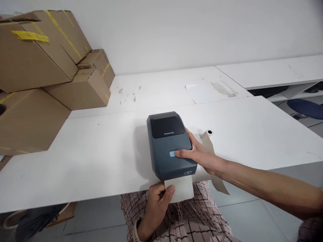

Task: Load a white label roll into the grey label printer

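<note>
A dark blue-grey label printer (165, 144) sits on the white table near its front edge. Pale label paper (180, 190) comes out of its front and hangs past the table edge. My left hand (157, 205) pinches the left side of that paper between thumb and curled fingers. Across the printer's right side lies my right hand (199, 151), gripping it, with the thumb at the light button (173, 153) on top and the other fingers partly hidden along the side. Just right of this hand is a small paper roll (209, 132), its loose strip (218, 183) running under my wrist and over the edge.
Cardboard boxes (27, 64) with yellow tape are stacked on the left of the white table (101, 161). A white sheet (199, 93) lies toward the back. At the right are a shelf opening and a dark blue seat (306, 108). A white wall (171, 33) stands behind.
</note>
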Available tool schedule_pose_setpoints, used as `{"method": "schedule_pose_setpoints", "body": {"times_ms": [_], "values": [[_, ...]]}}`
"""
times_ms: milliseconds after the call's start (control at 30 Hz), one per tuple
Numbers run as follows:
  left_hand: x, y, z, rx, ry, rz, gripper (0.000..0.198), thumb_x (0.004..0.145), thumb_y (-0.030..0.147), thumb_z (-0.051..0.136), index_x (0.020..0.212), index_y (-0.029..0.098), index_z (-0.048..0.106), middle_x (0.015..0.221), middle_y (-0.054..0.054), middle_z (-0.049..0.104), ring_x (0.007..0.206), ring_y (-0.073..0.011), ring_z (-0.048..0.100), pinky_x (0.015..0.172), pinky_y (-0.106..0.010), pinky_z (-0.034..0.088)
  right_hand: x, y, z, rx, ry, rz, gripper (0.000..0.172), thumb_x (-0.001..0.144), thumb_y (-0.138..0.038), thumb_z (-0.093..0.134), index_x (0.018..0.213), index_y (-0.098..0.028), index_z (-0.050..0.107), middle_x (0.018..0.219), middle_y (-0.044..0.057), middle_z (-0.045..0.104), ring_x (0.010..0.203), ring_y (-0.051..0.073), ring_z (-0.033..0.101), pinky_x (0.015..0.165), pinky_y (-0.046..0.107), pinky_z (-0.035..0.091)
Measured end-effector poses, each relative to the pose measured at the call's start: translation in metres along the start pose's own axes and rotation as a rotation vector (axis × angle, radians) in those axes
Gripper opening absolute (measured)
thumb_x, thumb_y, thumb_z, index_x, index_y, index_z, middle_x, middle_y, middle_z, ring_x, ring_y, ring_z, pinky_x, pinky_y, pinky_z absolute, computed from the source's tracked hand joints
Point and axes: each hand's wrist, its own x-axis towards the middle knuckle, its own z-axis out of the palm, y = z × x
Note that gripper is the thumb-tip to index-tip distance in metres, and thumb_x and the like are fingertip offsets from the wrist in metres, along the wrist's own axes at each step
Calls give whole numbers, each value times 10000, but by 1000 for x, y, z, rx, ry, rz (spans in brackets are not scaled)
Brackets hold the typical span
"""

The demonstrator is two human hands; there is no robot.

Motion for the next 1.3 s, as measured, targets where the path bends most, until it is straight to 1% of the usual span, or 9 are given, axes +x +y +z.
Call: {"method": "schedule_pose_setpoints", "body": {"times_ms": [100, 200, 300, 400, 467, 600, 867, 1033, 1300], "values": [[-7, -9, 3, -19, 115, 55, 607, 966, 675, 552, 606, 205, 421, 598, 38, 350, 583, -121, 336, 565, -263, 310, -1, -3, 4, -11, -21, -34, 1210, 861, -416, 768, 1701, -283, -92, 1477, 185, 630, 1224, 368, 716, 956, 567, 659], [-9, -13, 6, -74, 491, 255, 459, 1041, 478, 536, 672, 212, 480, 648, 30, 423, 594, -133, 415, 574, -252, 386, -1, -1, 3, -7, -40, -65, 1178, 869, -402, 749, 1705, -284, -73, 1472, 184, 636, 1200, 366, 727, 934, 562, 668], [1, -10, 7, -98, 716, 400, 225, 1054, 407, 537, 985, 231, 658, 1023, -57, 652, 989, -199, 644, 847, -291, 542, 1, 2, 2, 23, -41, -95, 1175, 868, -393, 753, 1708, -291, -62, 1444, 180, 658, 1172, 363, 741, 929, 566, 668], [17, -4, 10, -136, 470, 326, 540, 1100, 473, 392, 1608, 290, 388, 1658, -120, 421, 1515, -260, 446, 1165, -390, 478, 0, 4, 3, 16, -21, -97, 1217, 872, -417, 749, 1701, -292, -133, 1484, 183, 630, 1210, 369, 725, 947, 570, 660], [24, -3, 13, -170, 345, 309, 634, 1116, 507, 277, 1708, 322, 146, 1790, -80, 196, 1626, -258, 284, 1263, -421, 392, -2, 6, 5, -2, 14, -58, 1229, 867, -471, 756, 1702, -292, -129, 1586, 186, 538, 1298, 368, 678, 1014, 559, 633], [24, -5, 16, -106, 383, 341, 670, 1098, 595, 183, 1716, 340, 134, 1821, -9, 60, 1682, -257, 53, 1347, -439, 236, -4, 15, 6, -56, 86, -92, 979, 974, -641, 568, 1715, -337, 4, 1717, 132, 373, 1429, 352, 579, 1131, 566, 556], [57, 38, -19, 15, 449, 614, 618, 1109, 579, 228, 1652, 317, 367, 1748, -24, 346, 1650, -270, 233, 1345, -474, 264, 19, -23, -1, -248, 260, -572, 746, 1026, -761, 196, 1687, -417, 156, 1784, -11, 226, 1636, 317, 265, 1244, 601, 422], [116, 62, -58, 9, 390, 512, 599, 1004, 414, 627, 1576, 337, 463, 1692, -47, 441, 1589, -314, 372, 1304, -533, 325, 49, -95, -4, -335, 493, -947, 798, 988, -837, 163, 1645, -391, 237, 1605, 46, 508, 1518, 361, 442, 1203, 651, 408], [141, 41, -63, 32, 93, 358, 911, 845, 190, 682, 1662, 299, 296, 1760, -88, 304, 1594, -358, 349, 1257, -509, 399, 129, -159, -24, -237, 549, -922, 901, 967, -870, 121, 1462, -223, 505, 1011, 67, 704, 1091, 271, 683, 1023, 494, 526]]}}
